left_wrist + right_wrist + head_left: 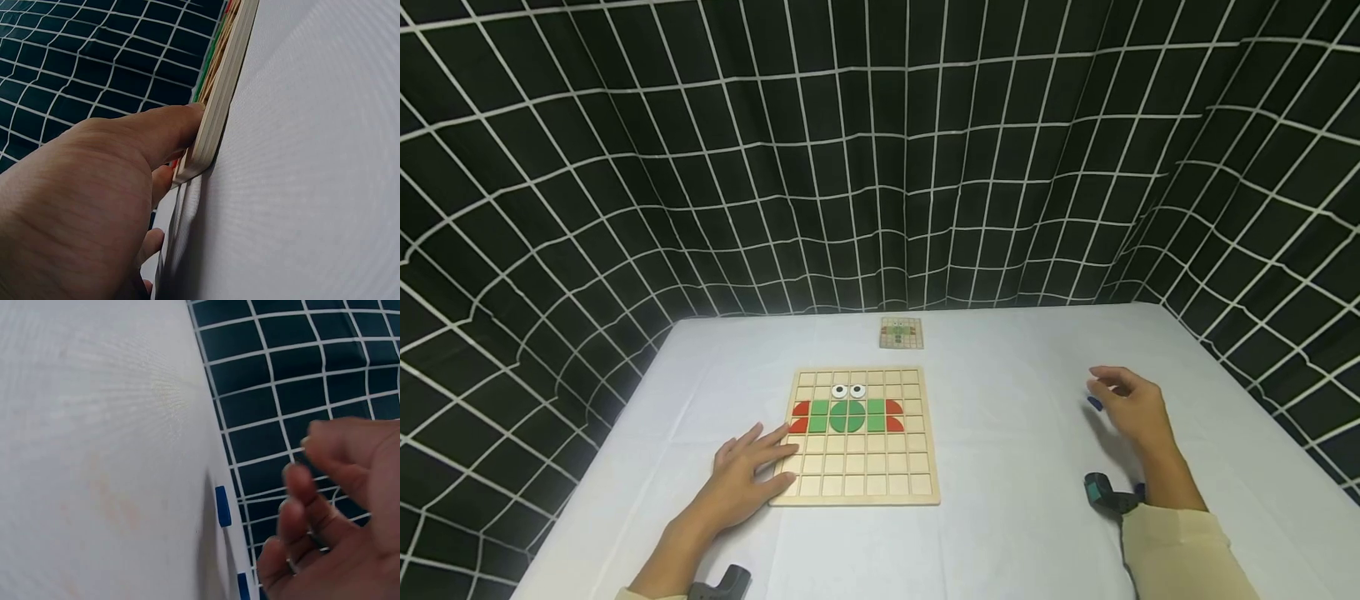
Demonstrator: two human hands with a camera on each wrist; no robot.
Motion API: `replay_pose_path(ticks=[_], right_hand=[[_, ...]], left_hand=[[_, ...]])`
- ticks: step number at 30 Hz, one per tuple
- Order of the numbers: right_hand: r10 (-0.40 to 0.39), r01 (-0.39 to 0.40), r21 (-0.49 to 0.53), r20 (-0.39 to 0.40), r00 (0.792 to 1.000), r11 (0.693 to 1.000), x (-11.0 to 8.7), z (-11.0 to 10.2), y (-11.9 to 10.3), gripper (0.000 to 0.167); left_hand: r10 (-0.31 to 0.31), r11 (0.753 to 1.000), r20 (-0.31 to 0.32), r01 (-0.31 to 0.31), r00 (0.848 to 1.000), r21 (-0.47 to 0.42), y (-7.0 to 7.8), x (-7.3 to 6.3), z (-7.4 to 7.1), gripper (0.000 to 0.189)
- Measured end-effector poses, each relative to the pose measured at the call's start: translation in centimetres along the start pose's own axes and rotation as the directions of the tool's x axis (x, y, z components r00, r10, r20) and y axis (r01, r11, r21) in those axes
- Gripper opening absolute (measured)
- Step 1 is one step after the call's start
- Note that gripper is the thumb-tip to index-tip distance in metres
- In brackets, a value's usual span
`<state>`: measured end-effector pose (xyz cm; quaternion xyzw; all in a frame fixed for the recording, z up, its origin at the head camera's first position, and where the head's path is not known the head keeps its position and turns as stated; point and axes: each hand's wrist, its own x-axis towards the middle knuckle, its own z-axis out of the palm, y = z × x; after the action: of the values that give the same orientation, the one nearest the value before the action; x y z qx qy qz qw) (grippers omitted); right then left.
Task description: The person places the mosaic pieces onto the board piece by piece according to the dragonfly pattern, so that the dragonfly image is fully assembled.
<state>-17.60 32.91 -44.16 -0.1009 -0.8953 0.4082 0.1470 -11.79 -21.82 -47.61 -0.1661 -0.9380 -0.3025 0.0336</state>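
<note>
A wooden grid board (857, 502) lies on the white table, carrying two white eye discs (848, 391), green pieces (847, 416) and red pieces (893, 415). My left hand (742, 475) rests at the board's left edge, fingers extended over its rim; the left wrist view shows the thumb (165, 128) touching the board's side. On the right, my right hand (1131, 408) hovers with loosely bent fingers, nothing visible between thumb and fingertips. A blue piece (1095, 403) lies below it, and another blue piece (1141, 490) is partly hidden by the wrist.
A small pattern card (901, 332) with a similar coloured figure lies behind the board. White cloth covers the table (1007, 467). Black curtain with white grid lines (880, 167) stands behind and at both sides.
</note>
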Motion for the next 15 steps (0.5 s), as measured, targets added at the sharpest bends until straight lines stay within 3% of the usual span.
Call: replay_pose_path(ticks=[9, 15], right_hand=[[-0.038, 0.053, -0.147, 0.104, 0.994, 0.988, 0.0, 0.5, 1.1, 0.034], [-0.045, 0.072, -0.152, 0.169, 0.985, 0.986, -0.1, 0.7, 1.5, 0.041]], left_hand=[[-0.005, 1.000, 0.003, 0.005, 1.000, 0.007, -0.1, 0.1, 0.1, 0.041], [0.006, 1.000, -0.001, -0.006, 1.000, 0.003, -0.2, 0.0, 0.1, 0.040]])
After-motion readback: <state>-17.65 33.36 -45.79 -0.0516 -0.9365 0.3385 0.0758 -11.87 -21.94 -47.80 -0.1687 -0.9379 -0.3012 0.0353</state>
